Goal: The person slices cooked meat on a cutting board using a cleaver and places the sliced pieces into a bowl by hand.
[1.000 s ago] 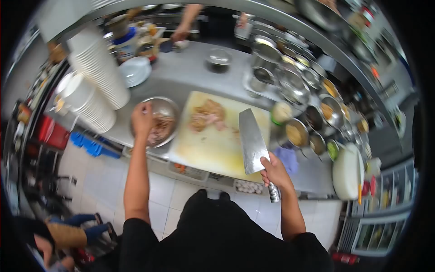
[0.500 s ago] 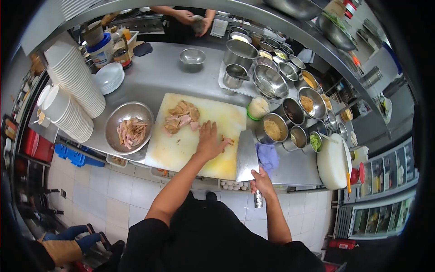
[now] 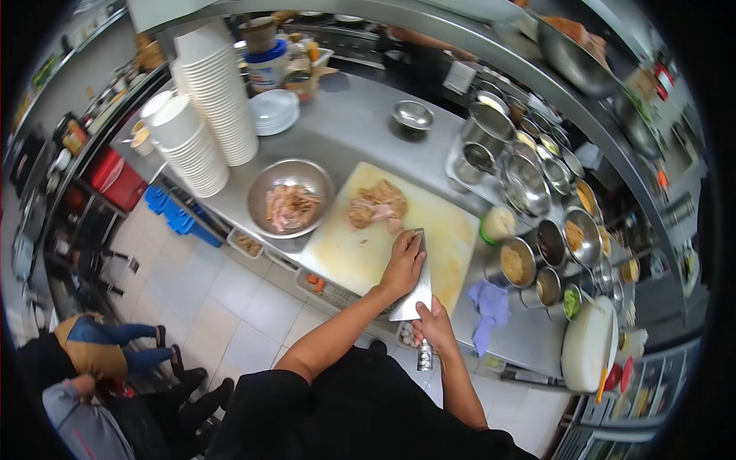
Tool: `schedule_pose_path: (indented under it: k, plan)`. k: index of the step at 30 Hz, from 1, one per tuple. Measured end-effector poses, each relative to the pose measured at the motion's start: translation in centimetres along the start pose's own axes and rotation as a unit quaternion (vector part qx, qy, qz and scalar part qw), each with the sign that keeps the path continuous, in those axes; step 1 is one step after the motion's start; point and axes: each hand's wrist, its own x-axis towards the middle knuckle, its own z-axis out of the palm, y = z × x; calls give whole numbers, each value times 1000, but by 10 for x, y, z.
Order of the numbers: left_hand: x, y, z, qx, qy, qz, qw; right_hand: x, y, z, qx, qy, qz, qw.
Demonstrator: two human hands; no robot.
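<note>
My right hand (image 3: 435, 328) is wrapped around the metal handle of a cleaver (image 3: 418, 297), its broad blade over the near right part of the white cutting board (image 3: 345, 258). My left hand (image 3: 404, 266) is against the blade, fingers drawn together near its far end; whatever they press on is hidden. Pale cooked meat, apparently chicken (image 3: 377, 205), lies in pieces on the board beyond my left hand. To the left, a steel bowl (image 3: 326, 170) holds meat cut into strips (image 3: 291, 207).
Stacked white tubs (image 3: 222, 100) and plates (image 3: 274, 112) stand left. A small steel bowl (image 3: 412, 115) sits behind the board. Right are a purple cloth (image 3: 488, 310), a green-rimmed container (image 3: 499, 224) and several steel pots (image 3: 512, 262). A shelf (image 3: 429, 17) hangs overhead. People (image 3: 107, 345) are behind, lower left.
My left hand has gone from spread on the board to fingers together at the blade. The cleaver has come inward over the board. The view has turned, shifting the counter rightward.
</note>
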Motion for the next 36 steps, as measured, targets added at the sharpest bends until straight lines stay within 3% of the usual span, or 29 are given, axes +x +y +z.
schedule_pose_path:
  k: [4, 7, 10, 11, 12, 14, 15, 16, 19, 24, 27, 30, 36]
  plan:
    - [35, -1, -83, 90, 125, 40, 987, 14, -40, 45, -74, -117, -65, 988]
    - [68, -29, -159, 181, 189, -23, 965, 28, -71, 83, -88, -167, -53, 981]
    - [83, -84, -222, 299, 114, -155, 935, 36, -74, 94, -102, -192, -55, 974]
    - [83, -106, -235, 383, 75, -114, 914, 35, -75, 89, -104, -194, -57, 974]
    - [81, -128, -242, 399, 120, -68, 907, 26, -71, 83, -107, -182, -60, 976]
    - [88, -132, -256, 358, 73, -90, 926, 5, -68, 66, -100, -147, -53, 983]
    - [88, -103, -251, 346, 112, -102, 926, -7, -66, 53, -91, -132, -43, 986]
    - [89, -83, -242, 397, 136, -46, 906, -20, -63, 39, -82, -117, -34, 989]
    - [97, -70, -204, 213, 30, 39, 976, -38, -55, 2, -46, -30, -16, 998]
    - [102, -57, -102, 160, -169, 119, 965, -45, -28, -49, -78, 77, -40, 993]
    - [103, -55, -63, 347, -238, 57, 906, -42, -6, -67, -116, 125, -44, 984]
    - [109, -34, -51, 412, -332, -23, 848, -45, 10, -75, -91, 120, -39, 988]
    - [104, -32, -42, 444, -314, 26, 839, -43, 22, -75, -118, 141, -44, 982]
